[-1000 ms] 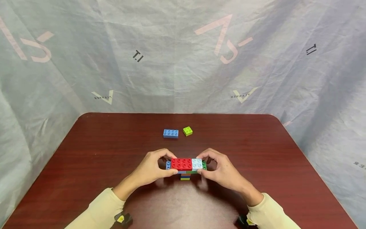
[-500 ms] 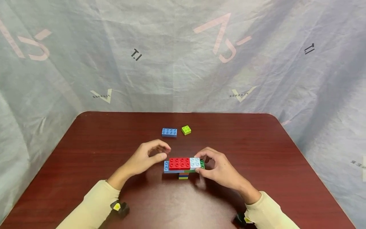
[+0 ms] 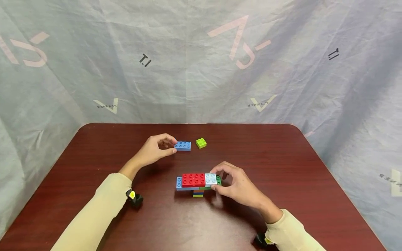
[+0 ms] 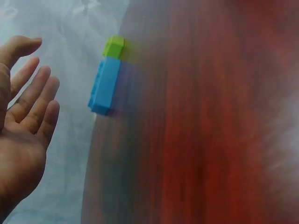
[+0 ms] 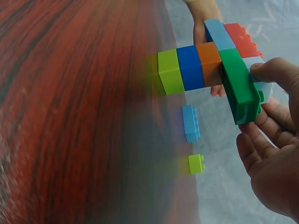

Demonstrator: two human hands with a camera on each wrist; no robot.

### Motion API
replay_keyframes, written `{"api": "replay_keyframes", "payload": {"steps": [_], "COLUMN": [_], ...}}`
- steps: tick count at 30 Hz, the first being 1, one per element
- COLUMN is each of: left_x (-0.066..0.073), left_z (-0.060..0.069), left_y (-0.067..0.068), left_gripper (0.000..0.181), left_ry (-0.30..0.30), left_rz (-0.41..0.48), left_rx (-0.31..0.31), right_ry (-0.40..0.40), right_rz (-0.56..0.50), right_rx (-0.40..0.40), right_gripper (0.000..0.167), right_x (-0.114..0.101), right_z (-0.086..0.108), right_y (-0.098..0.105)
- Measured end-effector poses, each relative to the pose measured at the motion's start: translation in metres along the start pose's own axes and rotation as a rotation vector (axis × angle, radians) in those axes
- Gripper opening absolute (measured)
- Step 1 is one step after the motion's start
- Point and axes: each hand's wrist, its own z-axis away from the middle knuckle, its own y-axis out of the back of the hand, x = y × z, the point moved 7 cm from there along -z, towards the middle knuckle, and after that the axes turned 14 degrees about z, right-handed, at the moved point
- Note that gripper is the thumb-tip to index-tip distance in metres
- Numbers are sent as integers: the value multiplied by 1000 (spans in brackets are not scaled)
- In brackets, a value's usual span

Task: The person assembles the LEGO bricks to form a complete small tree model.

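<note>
In the head view my right hand [image 3: 240, 184] pinches the white brick [image 3: 210, 179] between thumb and fingers. It sits beside a red brick [image 3: 193, 180] on a crosswise layer of light blue and green bricks. Under that layer, the right wrist view shows a column of orange [image 5: 209, 64], dark blue [image 5: 190, 67] and lime [image 5: 170, 72] bricks. My left hand [image 3: 153, 150] is at the left end of a loose blue brick [image 3: 183, 146], fingers apart; in the left wrist view the hand [image 4: 25, 121] shows a gap to this brick [image 4: 106, 84].
A small loose lime brick [image 3: 201, 143] lies just right of the loose blue one, on the dark red tabletop [image 3: 267, 150]. Behind the table's far edge hangs a grey printed sheet [image 3: 169, 69].
My left hand has let go of the built bricks and moved up and left to the loose blue brick. The right hand has kept its grip on the white brick.
</note>
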Motion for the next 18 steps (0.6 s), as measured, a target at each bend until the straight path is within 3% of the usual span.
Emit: {"api": "replay_keyframes", "payload": {"steps": [5,18], "left_x": [-11,-40], "left_z": [-19,-42], "left_y": [-2,-12], "left_gripper": [36,42], "left_ry": [-20,60], "left_rz": [-53,-83], "left_rx": [-42,-99], "right_ry": [1,-8], "right_rz": [4,-20], "right_rx": [8,0], "right_gripper": [40,40], "right_x": [1,0], "right_z": [0,0], "right_y": [0,-2]}}
